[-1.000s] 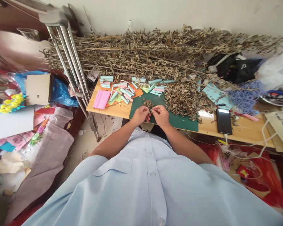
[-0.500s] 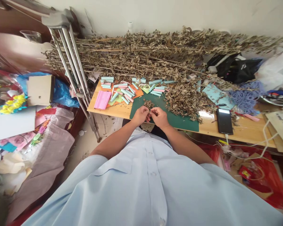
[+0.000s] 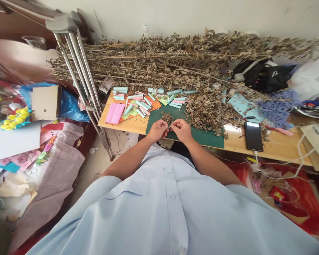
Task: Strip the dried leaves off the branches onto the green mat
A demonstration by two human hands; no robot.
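Here, both hands [image 3: 157, 131] [image 3: 183, 130] in a pinch on a scrap [image 3: 170, 128], perhaps leaf; rightward, oddments [image 3: 278, 194] in a red bag [image 3: 313, 200].

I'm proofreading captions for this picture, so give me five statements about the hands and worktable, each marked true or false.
1. The left hand and right hand are close together at the green mat. True.
2. The phone lies left of the green mat. False: the phone is to its right.
3. A white cable meets the phone's near end. True.
4. The pink sheet lies on the green mat. False: it lies left of the mat on the wooden table.
5. The larger leaf pile spreads beyond and right of the right hand. True.
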